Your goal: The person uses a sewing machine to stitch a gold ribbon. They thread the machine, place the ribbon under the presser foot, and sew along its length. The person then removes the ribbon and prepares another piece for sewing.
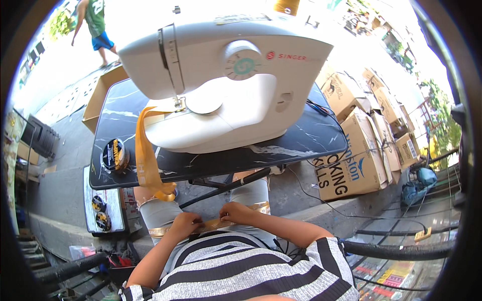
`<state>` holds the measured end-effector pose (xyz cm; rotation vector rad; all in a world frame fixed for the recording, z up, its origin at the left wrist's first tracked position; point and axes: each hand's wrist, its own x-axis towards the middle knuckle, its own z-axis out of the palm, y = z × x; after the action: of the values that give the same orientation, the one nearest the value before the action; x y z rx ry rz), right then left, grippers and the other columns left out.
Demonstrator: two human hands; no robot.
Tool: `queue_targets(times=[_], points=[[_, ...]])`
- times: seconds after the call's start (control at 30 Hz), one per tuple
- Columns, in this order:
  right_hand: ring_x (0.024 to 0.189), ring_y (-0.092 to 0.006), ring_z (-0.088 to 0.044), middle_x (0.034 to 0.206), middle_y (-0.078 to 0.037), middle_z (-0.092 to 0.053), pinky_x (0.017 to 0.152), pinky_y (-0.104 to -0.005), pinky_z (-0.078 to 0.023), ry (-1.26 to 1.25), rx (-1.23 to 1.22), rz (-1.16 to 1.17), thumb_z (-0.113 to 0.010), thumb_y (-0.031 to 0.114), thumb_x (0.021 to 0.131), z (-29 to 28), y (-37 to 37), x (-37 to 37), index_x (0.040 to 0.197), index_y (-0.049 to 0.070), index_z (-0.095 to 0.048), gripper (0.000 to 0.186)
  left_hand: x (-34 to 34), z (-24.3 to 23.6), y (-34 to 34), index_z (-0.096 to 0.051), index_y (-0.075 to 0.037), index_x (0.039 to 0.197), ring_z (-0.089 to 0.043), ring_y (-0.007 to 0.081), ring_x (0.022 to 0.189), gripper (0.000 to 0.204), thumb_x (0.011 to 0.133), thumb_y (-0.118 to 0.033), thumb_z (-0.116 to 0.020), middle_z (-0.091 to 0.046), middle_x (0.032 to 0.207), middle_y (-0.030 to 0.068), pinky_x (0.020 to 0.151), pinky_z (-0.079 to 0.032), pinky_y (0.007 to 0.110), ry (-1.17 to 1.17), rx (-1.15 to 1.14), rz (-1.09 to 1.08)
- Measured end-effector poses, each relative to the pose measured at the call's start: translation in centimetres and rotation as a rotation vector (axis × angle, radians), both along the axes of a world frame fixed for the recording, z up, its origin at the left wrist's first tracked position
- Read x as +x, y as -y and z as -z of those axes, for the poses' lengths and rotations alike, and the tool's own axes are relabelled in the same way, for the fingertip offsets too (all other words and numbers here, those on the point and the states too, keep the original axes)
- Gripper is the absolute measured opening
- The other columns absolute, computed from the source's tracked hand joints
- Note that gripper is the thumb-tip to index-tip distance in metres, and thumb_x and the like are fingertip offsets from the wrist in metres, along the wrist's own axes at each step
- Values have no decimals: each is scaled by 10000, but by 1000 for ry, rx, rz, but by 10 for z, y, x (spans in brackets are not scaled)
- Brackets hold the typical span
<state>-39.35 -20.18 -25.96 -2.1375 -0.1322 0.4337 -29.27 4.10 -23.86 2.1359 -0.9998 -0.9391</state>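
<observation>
Across my lap runs a gold ribbon (211, 225), its ends lying over both thighs. My left hand (187, 223) pinches it on one side, and my right hand (238, 213) pinches it a short way to the right. A white sewing machine (296, 75) stands beyond my knees on a dark marbled folding table (113, 103). From under its needle area a yellow-gold ribbon (141, 140) hangs over the table's near edge, its lower end curled. Left of that ribbon, a round black container (115, 155) sits on the table.
Tied cardboard boxes (351, 155) are stacked at the right. A white board (108, 213) with two round black items (102, 220) lies lower left. A dark cable (326, 201) trails right. Black metal bars (396, 250) flank me. A person in green (95, 20) is at the far left.
</observation>
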Motion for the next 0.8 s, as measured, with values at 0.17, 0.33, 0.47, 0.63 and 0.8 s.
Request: queue_targets(times=[0.17,0.33,0.47,0.63,0.8], points=[[853,-321,-650,850,-132,-676,758,-422,-492,-19,-63,-26,-661,204,782,-19,-2,3,904,59,-698,193,-3,-19,2,-738,-140,942,-645,264,899,210,803,-292,-697,-706,926,86,866,-371,398,209,-29,35],[791,-258,-653,807,-129,-667,723,-361,-502,-23,-4,-179,-642,243,849,-104,1,12,953,38,-680,233,-3,-74,18,-718,-59,1017,-654,207,865,340,810,-328,-734,-705,937,107,789,-447,358,-119,-275,38],[711,-102,-599,757,-51,-642,628,-260,-492,-308,282,-219,-646,273,915,-192,7,29,966,13,-661,265,18,-138,25,-701,0,945,-595,58,772,261,886,-253,-708,-680,767,29,703,-474,254,-623,-165,183],[715,-74,-603,801,-27,-658,652,-232,-505,-142,475,-224,-705,100,867,-268,13,52,970,-34,-659,175,47,-223,1,-655,14,875,-628,77,544,264,920,-246,-662,-649,697,41,439,-461,188,-890,-502,75],[793,-111,-660,884,-88,-699,719,-231,-512,83,758,4,-663,12,876,-287,-8,70,1011,-56,-647,151,59,-285,-10,-520,35,1271,-713,198,768,362,966,-158,-547,-679,1052,205,673,-594,276,-745,-1089,-110]])
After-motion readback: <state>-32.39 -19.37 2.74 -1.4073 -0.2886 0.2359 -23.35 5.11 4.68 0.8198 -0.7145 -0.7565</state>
